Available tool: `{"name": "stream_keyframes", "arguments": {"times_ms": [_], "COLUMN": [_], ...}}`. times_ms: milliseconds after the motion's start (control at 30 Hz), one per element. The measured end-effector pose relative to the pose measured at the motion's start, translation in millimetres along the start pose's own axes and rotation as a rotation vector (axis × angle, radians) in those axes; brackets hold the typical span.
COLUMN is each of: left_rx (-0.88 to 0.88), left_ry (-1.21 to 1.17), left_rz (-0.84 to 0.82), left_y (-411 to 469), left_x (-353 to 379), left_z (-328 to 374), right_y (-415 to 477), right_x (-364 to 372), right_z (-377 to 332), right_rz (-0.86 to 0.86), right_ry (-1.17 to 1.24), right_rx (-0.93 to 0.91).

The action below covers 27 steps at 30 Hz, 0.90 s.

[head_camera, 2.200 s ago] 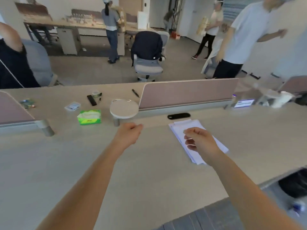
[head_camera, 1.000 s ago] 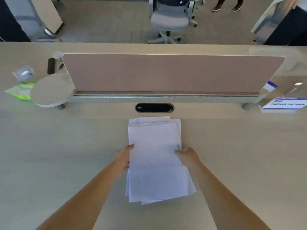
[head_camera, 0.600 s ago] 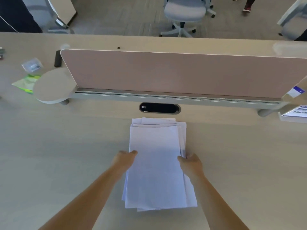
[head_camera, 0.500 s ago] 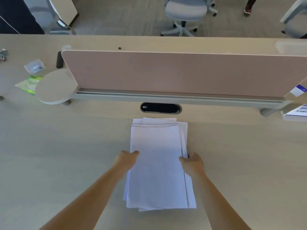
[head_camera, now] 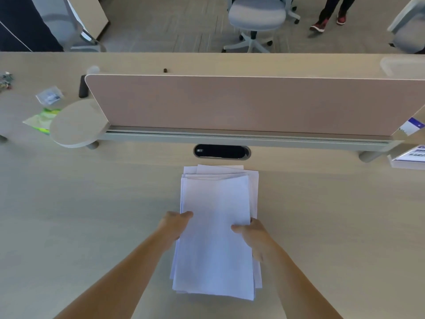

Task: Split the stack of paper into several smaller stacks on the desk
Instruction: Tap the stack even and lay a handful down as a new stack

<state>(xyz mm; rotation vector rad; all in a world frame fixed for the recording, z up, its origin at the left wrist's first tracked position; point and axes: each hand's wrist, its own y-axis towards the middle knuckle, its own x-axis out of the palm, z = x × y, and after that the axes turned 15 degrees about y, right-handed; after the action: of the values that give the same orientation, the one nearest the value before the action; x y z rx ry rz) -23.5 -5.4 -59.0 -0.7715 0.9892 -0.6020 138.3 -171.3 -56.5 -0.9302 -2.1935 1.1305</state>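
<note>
- A small clear packet [head_camera: 49, 96] and a green packet [head_camera: 41, 120] lie at the far left of the desk [head_camera: 92, 215], beside a round pale shelf [head_camera: 77, 125] raised on a short post.
- The left hand [head_camera: 176, 226] grips the left long edge of the stack of paper [head_camera: 216, 203]. Its thumb lies on the top sheet, and the other fingers are curled at the edge, mostly hidden from view.
- The stack of paper lies in the middle of the desk, straight in front of the person and between the two hands. Its short edges point toward and away from the person. The sheets are not squared: several corners fan out at the far end, and a few sheets stick out along the right side.
- A dark oval cable port [head_camera: 222, 151] is set into the desk just beyond the far end of the stack, apart from it.
- A pinkish divider panel [head_camera: 230, 104] stands upright behind the port.
- The right hand [head_camera: 255, 236] grips the right long edge — thumb pressed on the top sheet, fingers curled out of sight at the edge. Whether they reach under the whole stack or only the upper sheets cannot be told.
- A grey office chair [head_camera: 256, 14] stands on the floor past the desk.
- A printed booklet [head_camera: 409, 156] lies at the far right.
</note>
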Motion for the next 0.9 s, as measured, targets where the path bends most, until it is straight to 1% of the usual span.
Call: {"name": "stream_keyframes", "arguments": {"times_ms": [67,200,267,300,333,367,400,467,533,600,667,733,800,900], "left_rx": [-0.013,0.007,0.019,0.027,0.034,0.046,0.049,0.043,0.040,0.031,0.027,0.037,0.041,0.041], "left_ry": [-0.061,-0.141,-0.157,-0.169,-0.185,-0.201,-0.206,-0.220,-0.197,-0.110,-0.003,0.111,0.158,0.161], "left_rz": [-0.013,-0.076,-0.120,-0.131,-0.125,-0.113,-0.104,-0.122,-0.146,-0.078,0.009,0.058,0.067,0.052], "left_y": [5,4,2,1,0,-1,-2,-5,-6,-6,-9,-12,-13,-13], "left_x": [-2,-9,-13,-14,-16,-16,-17,-14,-6,2,8,9,7,5], "left_z": [-3,-7,-9,-9,-10,-10,-10,-12,-14,-13,-12,-11,-10,-10], "right_y": [-5,-20,-29,-33,-34,-34,-33,-24,-16,-13,-12,-9,-3,-2], "right_x": [1,3,5,6,6,5,4,1,2,9,18,26,31,38], "right_z": [-3,-14,-21,-25,-27,-28,-28,-22,-16,-11,-7,-5,-3,-4], "right_rz": [-0.058,-0.293,-0.394,-0.407,-0.386,-0.330,-0.239,-0.037,0.104,0.208,0.262,0.295,0.327,0.349], "right_ry": [0.114,0.405,0.484,0.487,0.474,0.434,0.361,0.145,-0.090,-0.234,-0.303,-0.386,-0.487,-0.541], "right_rx": [-0.013,-0.036,-0.049,-0.061,-0.071,-0.078,-0.083,-0.098,-0.138,-0.190,-0.223,-0.246,-0.241,-0.203]}}
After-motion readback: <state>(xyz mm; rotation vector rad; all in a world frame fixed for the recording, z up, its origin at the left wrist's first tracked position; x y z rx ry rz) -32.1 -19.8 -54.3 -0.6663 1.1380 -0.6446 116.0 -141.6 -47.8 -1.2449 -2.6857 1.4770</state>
